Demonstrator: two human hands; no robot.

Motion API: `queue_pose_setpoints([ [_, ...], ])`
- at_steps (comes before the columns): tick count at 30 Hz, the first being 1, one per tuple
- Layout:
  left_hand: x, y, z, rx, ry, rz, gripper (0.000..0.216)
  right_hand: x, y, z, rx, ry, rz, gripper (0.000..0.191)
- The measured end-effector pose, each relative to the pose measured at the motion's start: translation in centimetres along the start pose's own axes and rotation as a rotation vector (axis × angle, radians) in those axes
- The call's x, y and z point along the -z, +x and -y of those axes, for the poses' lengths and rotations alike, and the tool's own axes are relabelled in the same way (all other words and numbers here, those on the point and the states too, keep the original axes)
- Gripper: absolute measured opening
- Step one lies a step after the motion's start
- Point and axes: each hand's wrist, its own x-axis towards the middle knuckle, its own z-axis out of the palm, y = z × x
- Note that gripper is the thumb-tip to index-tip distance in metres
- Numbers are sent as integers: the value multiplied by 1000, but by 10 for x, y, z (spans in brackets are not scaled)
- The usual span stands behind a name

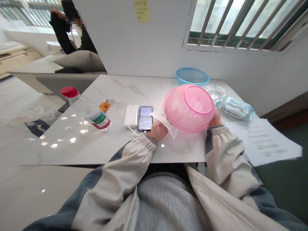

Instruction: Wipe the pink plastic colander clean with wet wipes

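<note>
A pink mesh colander (198,101) is held up over the white table, tilted so that its round base faces up and toward me. My left hand (158,130) is closed on a white wipe (173,131) at the colander's left rim; its fingertips are hidden behind the wipe and rim. At the right rim, my right hand (216,118) grips the colander, with most of its fingers behind the basket. Just left of my left hand lie a phone (145,123) with a lit screen and a white power bank (131,115) with a cable.
A blue basin (192,76) stands at the back near the wall. To the right are a wipes packet (233,107) and printed papers (267,141). A large clear bottle (92,110) with a red cap and an orange key fob (105,106) are at left. A person (72,29) sits beyond.
</note>
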Motion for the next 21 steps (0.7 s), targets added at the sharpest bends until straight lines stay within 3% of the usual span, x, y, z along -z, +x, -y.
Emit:
queue_pose_setpoints([
  [14, 4, 7, 0, 86, -16, 10, 46, -3, -3, 1, 29, -5, -30, 9],
  [21, 1, 6, -2, 14, -24, -5, 48, -3, -2, 0, 30, 14, -29, 10],
])
